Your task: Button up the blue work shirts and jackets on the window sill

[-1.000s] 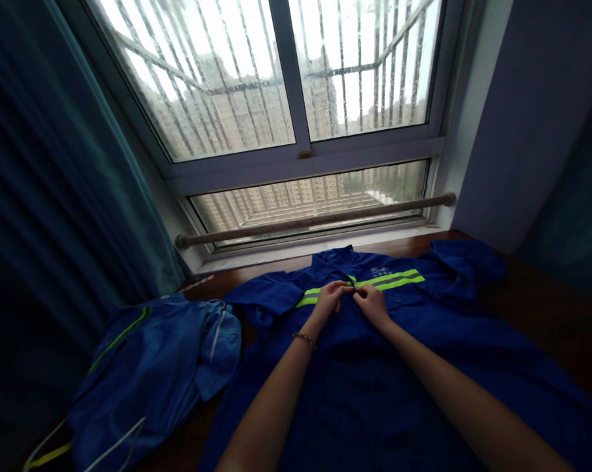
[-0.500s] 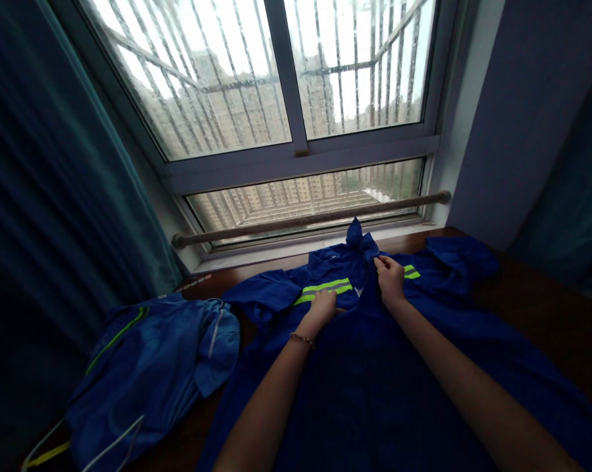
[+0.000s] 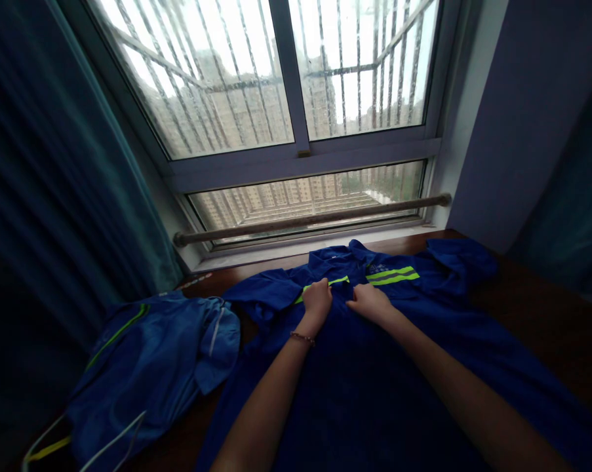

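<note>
A dark blue work jacket (image 3: 355, 380) with yellow-green reflective stripes lies spread on the brown wooden surface, its collar toward the window. My left hand (image 3: 318, 299) is closed on the jacket's front, over the left-hand stripe. Just to the right, my right hand (image 3: 370, 303) is closed on the other front edge, below the right-hand stripe (image 3: 393, 275). A small gap separates the two hands. The fingertips and the cloth pinched in them are mostly hidden.
A second, lighter blue garment (image 3: 153, 367) with a green stripe and white cords lies at the left. Behind the jacket, a metal rail (image 3: 315, 221) crosses below the barred window (image 3: 296, 141). Blue curtains (image 3: 74, 164) hang at the left; another hangs at the far right.
My right hand has moved down and left from the collar, and the raised collar flap now lies lower. The right-hand stripe is more exposed. My left hand has closed and risen slightly.
</note>
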Action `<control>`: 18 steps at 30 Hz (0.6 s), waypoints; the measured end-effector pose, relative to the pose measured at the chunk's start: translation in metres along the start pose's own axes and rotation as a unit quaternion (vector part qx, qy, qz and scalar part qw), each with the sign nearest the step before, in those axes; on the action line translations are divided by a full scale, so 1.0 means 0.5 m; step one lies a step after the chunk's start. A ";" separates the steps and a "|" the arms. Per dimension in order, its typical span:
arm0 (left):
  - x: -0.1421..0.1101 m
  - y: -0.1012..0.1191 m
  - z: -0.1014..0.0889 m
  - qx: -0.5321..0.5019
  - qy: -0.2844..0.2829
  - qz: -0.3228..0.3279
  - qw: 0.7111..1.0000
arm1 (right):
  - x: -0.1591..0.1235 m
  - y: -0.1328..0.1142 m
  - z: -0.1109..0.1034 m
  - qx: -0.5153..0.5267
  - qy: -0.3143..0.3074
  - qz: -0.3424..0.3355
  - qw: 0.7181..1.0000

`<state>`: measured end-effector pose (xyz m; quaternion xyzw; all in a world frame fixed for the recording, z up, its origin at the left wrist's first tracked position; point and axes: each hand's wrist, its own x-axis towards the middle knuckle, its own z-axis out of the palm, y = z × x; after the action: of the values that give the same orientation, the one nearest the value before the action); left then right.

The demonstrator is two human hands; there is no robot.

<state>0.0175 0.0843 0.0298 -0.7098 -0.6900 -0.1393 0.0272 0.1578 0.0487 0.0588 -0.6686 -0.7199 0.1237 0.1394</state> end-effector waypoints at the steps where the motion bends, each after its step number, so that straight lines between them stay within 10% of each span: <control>1: -0.006 0.005 0.009 0.004 -0.004 0.007 1.000 | -0.004 -0.001 0.012 -0.017 -0.019 0.008 1.000; 18: -0.052 0.031 0.027 -0.164 -0.036 0.035 0.985 | -0.001 0.106 0.116 0.175 0.020 -0.043 0.983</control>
<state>0.0348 0.0614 0.0131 -0.7331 -0.6328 -0.2239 -0.1091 0.1859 0.0527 -0.0145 -0.6043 -0.7124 0.2282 0.2743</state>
